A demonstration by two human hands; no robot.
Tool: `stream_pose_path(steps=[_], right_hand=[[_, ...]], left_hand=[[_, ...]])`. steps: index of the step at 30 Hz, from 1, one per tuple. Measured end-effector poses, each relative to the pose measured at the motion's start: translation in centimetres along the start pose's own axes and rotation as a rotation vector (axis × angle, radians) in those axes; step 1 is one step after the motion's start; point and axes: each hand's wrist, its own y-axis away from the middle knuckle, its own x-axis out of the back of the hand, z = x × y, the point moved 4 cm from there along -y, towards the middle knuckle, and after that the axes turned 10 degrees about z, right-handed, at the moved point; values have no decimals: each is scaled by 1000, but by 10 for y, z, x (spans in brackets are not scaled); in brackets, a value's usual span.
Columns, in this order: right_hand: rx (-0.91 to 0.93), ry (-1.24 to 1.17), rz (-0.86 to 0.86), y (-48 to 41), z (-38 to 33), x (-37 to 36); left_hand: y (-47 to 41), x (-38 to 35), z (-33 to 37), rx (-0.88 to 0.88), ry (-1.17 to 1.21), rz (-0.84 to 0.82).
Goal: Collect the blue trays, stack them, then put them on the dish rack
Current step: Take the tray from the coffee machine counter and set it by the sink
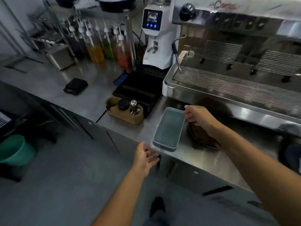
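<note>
Both hands are open and hold nothing. The right hand (196, 115) reaches forward with loose fingers at the far right corner of the pale blue rectangular plastic tray (169, 128); I cannot tell if it touches the rim. The left hand (145, 156) waits palm-up, fingers spread wide, just beside the tray's near end, off the counter edge. I judge the two hands are placed to take the tray from both short ends.

Behind stands the large steel espresso machine (236, 75); red script on its top is too blurred to read. The long stainless steel counter (48, 79) carries everything. The tray lies lengthwise on it near the front edge, below the machine, with its near end a little over the edge, so it is easy to grasp. It looks like two trays nested, but this is not certain. No dish rack is seen.

The white coffee grinder (156, 38) shows a lit screen, not readable. The small wooden tamper stand (124, 112) sits left of the tray, apart from it.
</note>
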Motion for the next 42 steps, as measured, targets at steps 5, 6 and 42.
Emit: stream_pose_path(steps=[5, 6, 42], right_hand=[[-67, 127, -158, -75, 10, -33], [-89, 171, -190, -88, 15, -37], [-253, 79, -381, -180, 51, -52]], left_hand=[[-39, -31, 14, 73, 10, 76], [-45, -36, 15, 76, 9, 90], [-28, -76, 61, -496, 316, 336]])
